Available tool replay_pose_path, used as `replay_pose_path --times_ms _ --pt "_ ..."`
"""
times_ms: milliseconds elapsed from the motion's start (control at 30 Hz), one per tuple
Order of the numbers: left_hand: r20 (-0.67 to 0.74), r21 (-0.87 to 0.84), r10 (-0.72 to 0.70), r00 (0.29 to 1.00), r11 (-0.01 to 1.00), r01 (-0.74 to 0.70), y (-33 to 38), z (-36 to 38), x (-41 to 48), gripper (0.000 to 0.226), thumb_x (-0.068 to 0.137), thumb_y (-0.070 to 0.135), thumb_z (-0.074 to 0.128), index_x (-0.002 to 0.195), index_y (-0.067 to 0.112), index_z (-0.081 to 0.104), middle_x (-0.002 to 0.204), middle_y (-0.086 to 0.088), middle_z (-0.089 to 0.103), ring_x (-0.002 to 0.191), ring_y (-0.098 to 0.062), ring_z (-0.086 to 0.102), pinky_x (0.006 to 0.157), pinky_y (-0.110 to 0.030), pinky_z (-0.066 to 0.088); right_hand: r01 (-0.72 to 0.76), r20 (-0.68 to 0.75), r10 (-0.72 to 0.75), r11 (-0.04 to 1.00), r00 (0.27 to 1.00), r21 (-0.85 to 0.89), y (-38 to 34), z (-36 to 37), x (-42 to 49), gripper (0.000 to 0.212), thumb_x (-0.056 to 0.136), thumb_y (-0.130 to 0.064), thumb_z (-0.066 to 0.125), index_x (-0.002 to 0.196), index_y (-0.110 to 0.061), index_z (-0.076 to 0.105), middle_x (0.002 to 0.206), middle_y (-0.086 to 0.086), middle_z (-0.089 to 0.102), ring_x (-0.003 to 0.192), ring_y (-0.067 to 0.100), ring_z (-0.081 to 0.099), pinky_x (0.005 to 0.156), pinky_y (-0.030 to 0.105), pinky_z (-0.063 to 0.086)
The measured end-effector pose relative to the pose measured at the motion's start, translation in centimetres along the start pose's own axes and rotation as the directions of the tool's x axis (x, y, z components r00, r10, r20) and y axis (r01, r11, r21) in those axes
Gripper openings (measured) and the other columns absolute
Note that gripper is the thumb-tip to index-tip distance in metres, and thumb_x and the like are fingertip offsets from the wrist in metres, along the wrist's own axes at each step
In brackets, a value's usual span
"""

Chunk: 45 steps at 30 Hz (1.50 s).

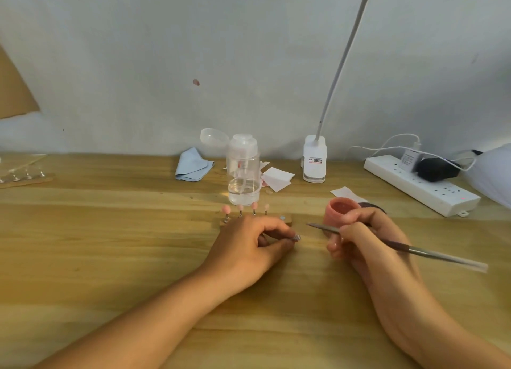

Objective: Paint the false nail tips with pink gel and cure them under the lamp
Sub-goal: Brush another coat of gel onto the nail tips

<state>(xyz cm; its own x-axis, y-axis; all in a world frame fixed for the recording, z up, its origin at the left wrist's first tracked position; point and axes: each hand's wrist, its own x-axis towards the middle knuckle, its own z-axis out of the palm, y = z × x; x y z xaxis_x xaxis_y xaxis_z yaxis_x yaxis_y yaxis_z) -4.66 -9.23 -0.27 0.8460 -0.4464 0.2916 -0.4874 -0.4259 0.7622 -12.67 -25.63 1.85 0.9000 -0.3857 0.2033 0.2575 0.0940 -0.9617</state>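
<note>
While the left hand (257, 238) pinches a small nail tip (296, 238) on its stud between thumb and forefinger, low over the table (110, 258) and just in front of the wooden holder (289, 221), the right hand (359, 238) grips a brush (401, 247) like a pen. Its bristle end points toward that tip but stays apart from it. Four pink-coated tips (240, 207) stand upright in the holder behind the left knuckles, and one metal spot at the holder's right end sits bare.

The open pink gel pot (341, 209) stands directly behind the right fingers, touching them or nearly so. That looks like the likeliest trouble: a backward flick of those fingers while stroking could tip the pot and spill gel across the wood.

The held tip is secured only by a light pinch. Sideways pressure from the brush could twist it out of the fingers or smear gel onto the fingertips.

The left knuckles also sit close to the coated tips. If those coats are uncured, a small lift of the hand could smudge them.

Blur hides whether the brush carries gel and whether the held tip is already painted.

A clear pump bottle (243, 175) stands just behind the holder and could be knocked by a reach past it.
</note>
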Motion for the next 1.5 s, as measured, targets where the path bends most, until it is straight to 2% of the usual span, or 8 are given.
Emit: replay_pose_path --times_ms 200,500,933,1067,1167,1267,1367,1500 --pt "-0.013 0.02 -0.006 1.0 1.0 0.006 0.32 -0.01 -0.18 0.01 0.086 0.024 0.076 0.084 0.033 0.076 0.055 0.035 0.056 0.052 0.003 0.048 0.066 0.016 0.016 0.011 0.058 -0.003 0.991 0.998 -0.132 -0.18 0.21 -0.26 0.022 0.082 0.007 0.054 0.066 -0.007 0.051 0.059 0.01 0.065 0.059 0.016 0.06 0.065 0.026 0.05" --pt "-0.003 -0.017 -0.01 1.0 1.0 0.01 0.17 0.01 -0.04 0.011 0.086 0.022 0.076 0.083 0.033 0.076 0.055 0.032 0.058 0.046 0.003 0.043 0.059 0.001 0.033 0.019 0.087 -0.006 0.989 0.996 -0.149 0.39 0.16 -0.18 0.015 0.084 0.008 0.054 0.072 -0.001 0.049 0.06 0.012 0.068 0.057 0.012 0.062 0.057 0.016 0.05" --pt "0.002 -0.043 -0.017 1.0 0.999 0.017 0.17 0.03 -0.08 0.015 0.086 0.022 0.076 0.08 0.036 0.074 0.057 0.03 0.059 0.044 -0.001 0.038 0.052 -0.011 0.029 0.034 0.094 -0.018 0.984 0.995 -0.172 0.37 0.21 -0.23 0.011 0.084 0.006 0.055 0.075 0.004 0.049 0.061 0.013 0.069 0.056 0.013 0.061 0.057 0.017 0.05" --pt "-0.001 -0.025 -0.007 1.0 1.0 0.007 0.16 -0.01 -0.09 0.02 0.085 0.02 0.076 0.076 0.038 0.072 0.07 0.026 0.068 0.049 -0.001 0.043 0.058 0.0 0.032 0.06 0.037 -0.057 0.995 0.998 -0.074 0.07 0.05 -0.23 0.015 0.088 0.008 0.054 0.075 0.001 0.053 0.061 0.011 0.065 0.058 0.017 0.059 0.059 0.025 0.05" --pt "0.005 -0.032 0.003 1.0 0.999 -0.003 0.16 -0.01 -0.05 0.014 0.086 0.02 0.075 0.08 0.033 0.074 0.082 0.018 0.074 0.048 0.0 0.044 0.055 -0.011 0.033 0.113 0.063 -0.112 0.994 0.992 -0.013 -0.2 0.26 -0.41 0.007 0.091 0.009 0.054 0.085 0.006 0.053 0.078 0.017 0.066 0.058 0.017 0.064 0.06 0.024 0.054" --pt "0.008 -0.056 0.004 1.0 0.998 -0.003 0.03 -0.03 -0.08 0.006 0.086 0.021 0.074 0.087 0.026 0.077 0.086 0.016 0.075 0.048 0.001 0.043 0.053 -0.013 0.032 0.147 0.123 -0.144 0.989 0.982 -0.018 -0.24 0.33 -0.56 0.005 0.088 0.011 0.056 0.09 0.007 0.057 0.08 0.002 0.07 0.069 0.018 0.069 0.071 0.023 0.057" --pt "0.011 -0.077 0.0 1.0 0.997 0.001 -0.02 -0.03 -0.17 0.009 0.087 0.018 0.074 0.088 0.026 0.077 0.087 0.017 0.075 0.048 0.0 0.04 0.052 -0.013 0.031 0.112 0.142 -0.107 0.993 0.984 -0.03 -0.12 0.23 -0.44 0.009 0.089 0.0 0.058 0.081 0.002 0.06 0.065 0.009 0.067 0.063 0.015 0.063 0.062 0.019 0.052" --pt "0.027 -0.143 -0.016 1.0 0.989 0.02 0.08 0.02 -0.08 0.007 0.087 0.017 0.073 0.088 0.023 0.077 0.087 0.012 0.076 0.058 -0.005 0.046 0.058 -0.02 0.036 0.07 0.119 -0.066 0.997 0.991 -0.032 0.1 0.06 -0.2 0.003 0.09 0.006 0.056 0.092 0.006 0.055 0.079 0.018 0.067 0.063 0.02 0.065 0.06 0.02 0.053"
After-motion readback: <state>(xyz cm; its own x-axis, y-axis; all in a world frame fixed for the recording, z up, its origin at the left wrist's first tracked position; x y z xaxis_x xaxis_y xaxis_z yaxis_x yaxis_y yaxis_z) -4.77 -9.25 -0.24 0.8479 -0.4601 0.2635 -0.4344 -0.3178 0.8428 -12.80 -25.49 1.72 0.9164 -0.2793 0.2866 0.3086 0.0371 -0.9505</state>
